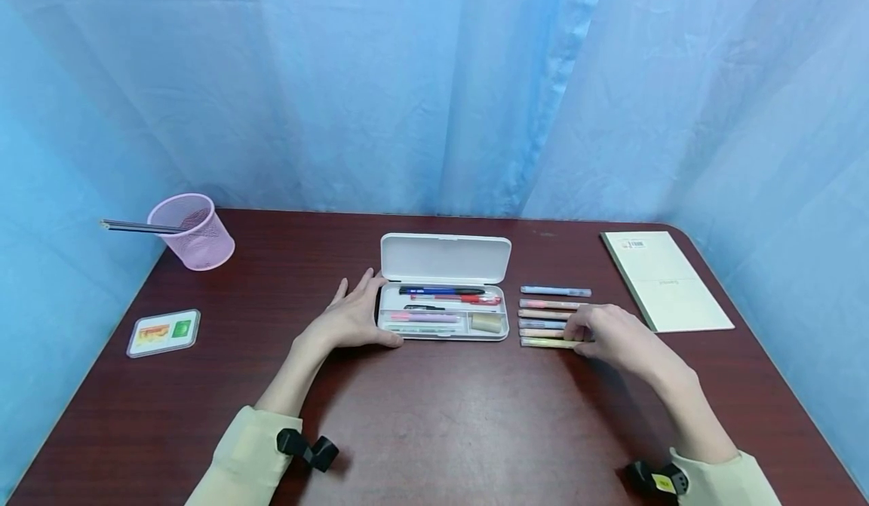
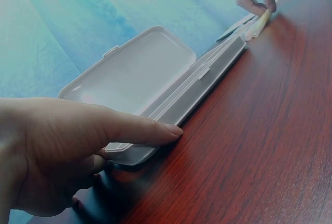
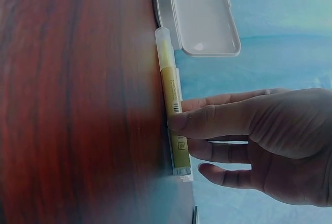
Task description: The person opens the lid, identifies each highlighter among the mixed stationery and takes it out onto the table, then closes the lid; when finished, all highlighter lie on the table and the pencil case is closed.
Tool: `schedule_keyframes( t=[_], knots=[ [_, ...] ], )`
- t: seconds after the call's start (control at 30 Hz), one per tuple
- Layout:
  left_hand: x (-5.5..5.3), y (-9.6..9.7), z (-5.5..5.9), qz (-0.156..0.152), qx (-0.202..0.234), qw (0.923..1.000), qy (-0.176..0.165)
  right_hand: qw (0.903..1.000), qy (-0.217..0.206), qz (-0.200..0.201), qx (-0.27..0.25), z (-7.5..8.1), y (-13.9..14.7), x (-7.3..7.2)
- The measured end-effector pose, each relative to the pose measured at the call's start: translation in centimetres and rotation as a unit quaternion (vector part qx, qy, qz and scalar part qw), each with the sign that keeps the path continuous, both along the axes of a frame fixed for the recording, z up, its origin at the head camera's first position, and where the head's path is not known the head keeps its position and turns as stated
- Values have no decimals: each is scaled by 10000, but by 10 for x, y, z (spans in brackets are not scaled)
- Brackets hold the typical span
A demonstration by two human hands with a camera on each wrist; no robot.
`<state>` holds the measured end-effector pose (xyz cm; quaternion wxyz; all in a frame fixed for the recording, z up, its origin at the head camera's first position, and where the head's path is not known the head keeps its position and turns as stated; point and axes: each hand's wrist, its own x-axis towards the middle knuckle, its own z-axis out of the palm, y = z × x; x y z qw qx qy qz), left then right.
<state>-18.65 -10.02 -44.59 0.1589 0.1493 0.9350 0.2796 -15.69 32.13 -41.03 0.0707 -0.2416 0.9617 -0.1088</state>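
A white pencil case (image 1: pixel 444 259) lies with its lid raised, holding several pens, among them a blue pen (image 1: pixel 441 291) and a red pen (image 1: pixel 483 299), and a beige block (image 1: pixel 486 323). My left hand (image 1: pixel 353 317) rests against its left end, thumb stretched along the front edge and fingers spread toward the back corner. To the right, several highlighters lie in a row. My right hand (image 1: pixel 614 336) pinches the nearest, a yellow highlighter (image 3: pixel 169 86), thumb on its near side; the fingers behind are partly hidden. A blue highlighter (image 1: pixel 557 291) lies farthest back in that row.
At the left back a pink mesh pen cup (image 1: pixel 204 246) holds thin dark sticks (image 1: pixel 139 227). A flat clear-edged case (image 1: pixel 163 332) with orange and green print lies in front of it. A pale green notebook (image 1: pixel 668 280) is at the right back. Blue curtains (image 1: pixel 421 91) surround the dark wooden table (image 1: pixel 434 430).
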Motion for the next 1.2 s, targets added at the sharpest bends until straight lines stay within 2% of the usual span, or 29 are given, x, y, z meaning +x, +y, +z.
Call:
schedule_keyframes(
  t=[0.43,0.93,1.2],
  knots=[
    [-1,0,-1,-8,-44,10000,-16,9998,167,52,48,-3,0,0],
    [0,-2,0,3,-54,10000,-30,9996,263,-121,66,-2,3,0],
    [0,-1,0,27,-6,10000,-89,9989,299,-147,-326,2,-2,-1]
  ],
)
